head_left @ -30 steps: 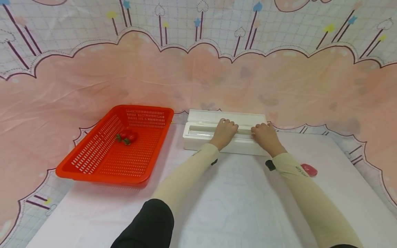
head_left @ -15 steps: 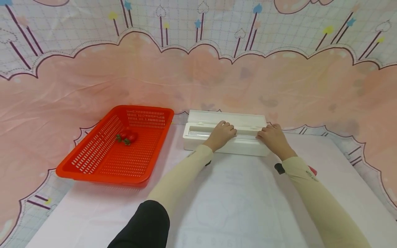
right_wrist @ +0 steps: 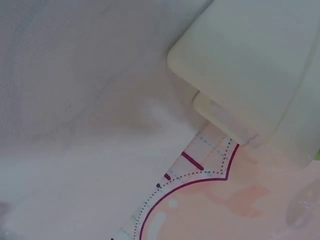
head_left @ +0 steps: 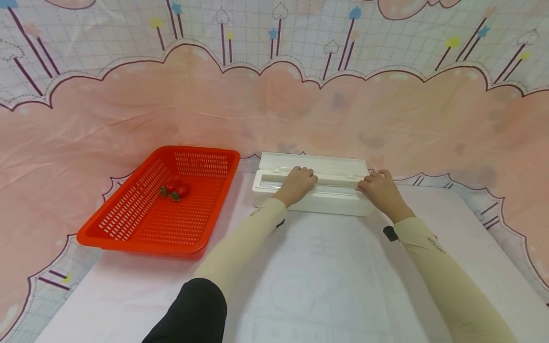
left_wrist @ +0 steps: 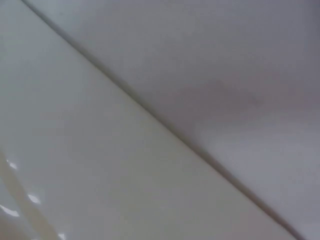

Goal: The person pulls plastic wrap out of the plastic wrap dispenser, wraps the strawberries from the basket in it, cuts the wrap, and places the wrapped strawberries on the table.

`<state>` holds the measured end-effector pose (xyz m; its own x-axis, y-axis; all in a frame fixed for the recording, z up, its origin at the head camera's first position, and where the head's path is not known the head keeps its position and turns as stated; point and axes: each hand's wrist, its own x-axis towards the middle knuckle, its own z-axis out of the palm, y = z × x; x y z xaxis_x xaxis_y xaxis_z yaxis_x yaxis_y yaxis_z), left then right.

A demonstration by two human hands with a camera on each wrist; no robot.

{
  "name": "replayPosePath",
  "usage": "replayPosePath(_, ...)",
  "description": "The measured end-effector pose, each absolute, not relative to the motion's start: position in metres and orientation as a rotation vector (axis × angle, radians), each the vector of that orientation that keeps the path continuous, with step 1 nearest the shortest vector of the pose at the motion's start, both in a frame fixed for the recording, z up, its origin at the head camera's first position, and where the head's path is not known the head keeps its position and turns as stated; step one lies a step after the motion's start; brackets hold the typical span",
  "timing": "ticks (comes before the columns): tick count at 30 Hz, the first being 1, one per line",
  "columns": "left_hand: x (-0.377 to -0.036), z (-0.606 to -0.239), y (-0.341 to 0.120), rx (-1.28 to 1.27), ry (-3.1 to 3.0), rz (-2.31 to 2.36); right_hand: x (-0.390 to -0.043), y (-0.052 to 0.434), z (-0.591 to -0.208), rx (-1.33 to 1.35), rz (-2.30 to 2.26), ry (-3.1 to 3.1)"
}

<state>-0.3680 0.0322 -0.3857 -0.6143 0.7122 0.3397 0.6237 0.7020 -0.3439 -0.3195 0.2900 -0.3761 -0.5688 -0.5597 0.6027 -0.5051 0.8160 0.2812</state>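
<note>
Head view: a white box (head_left: 312, 186) lay open at the back of the worktop (head_left: 326, 281), lid tipped away, a roll (head_left: 334, 181) inside its trough. The left hand (head_left: 296, 185) rested on the box's near wall left of centre, fingers curled over the roll. The right hand (head_left: 381, 191) gripped the box's right end. With both hands pressing the near wall, the box could probably tip or slide forward. Left of it, an orange basket (head_left: 141, 228) held a few strawberries (head_left: 175, 189).

Left wrist view: only a blurred pale box wall (left_wrist: 100, 165) against the cloth; no fingers showed.

Right wrist view: the box's corner (right_wrist: 245, 65) above the patterned cloth (right_wrist: 200, 200); no fingers showed.
</note>
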Motion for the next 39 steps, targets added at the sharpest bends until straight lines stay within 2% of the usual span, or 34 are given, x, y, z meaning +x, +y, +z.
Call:
replayPosePath(20,-0.369,-0.363,-0.043,-0.92,-2.57,0.369,-0.316,0.29,-0.373,0.799,-0.081,-2.337)
replayPosePath(39,-0.359,-0.35,-0.068,-0.909,-2.684,0.4,-0.302,0.29,-0.358,0.832,-0.118,-2.511)
